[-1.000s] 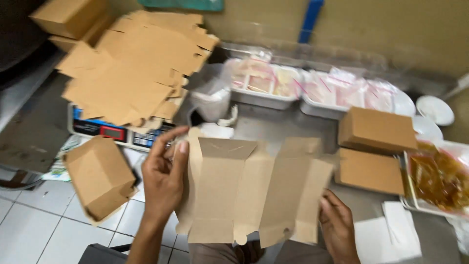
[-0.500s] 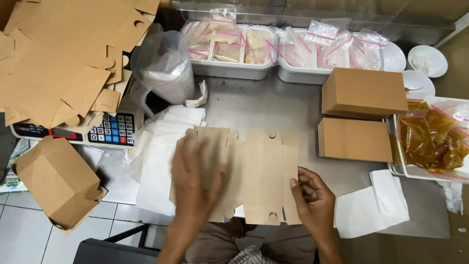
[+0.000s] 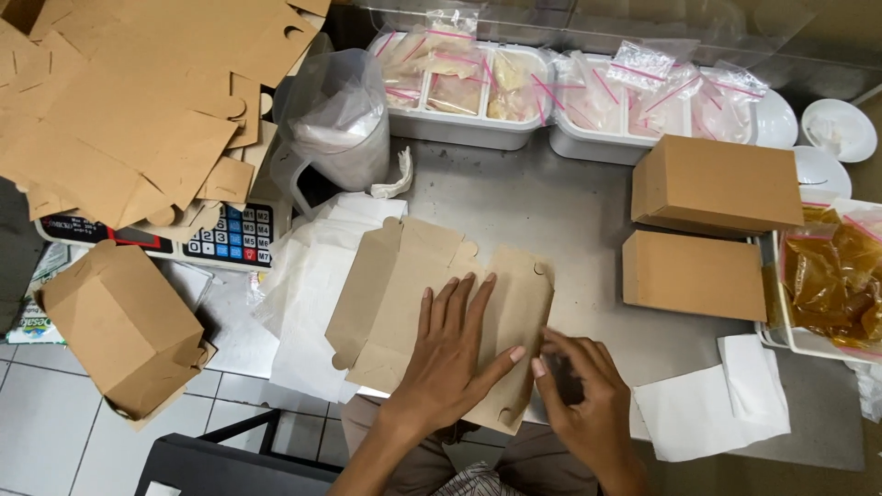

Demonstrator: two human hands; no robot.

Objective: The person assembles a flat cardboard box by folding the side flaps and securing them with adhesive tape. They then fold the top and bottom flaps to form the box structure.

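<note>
The flat cardboard box blank (image 3: 441,321) lies on the near part of the metal surface (image 3: 570,211), partly over a sheet of white paper (image 3: 308,294). Its long axis runs from far left to near right, slanting toward the person.

The left hand (image 3: 455,354) lies directly on top of it, palm down, fingers spread and pointing away, pressing the middle panel flat; its grip is open and closes on nothing. The right hand (image 3: 579,395) sits at the blank's near right edge, just beside the left thumb, fingers curled in at the cardboard edge. Whether they pinch the flap or only touch it I cannot tell.

So the blank lies under the left hand and to the left of the right hand, whose fingers meet its right-hand short side.

Two folded brown boxes (image 3: 707,230) stand well apart on the right. A stack of unfolded blanks (image 3: 138,101) lies far left, over a scale (image 3: 230,239).
</note>
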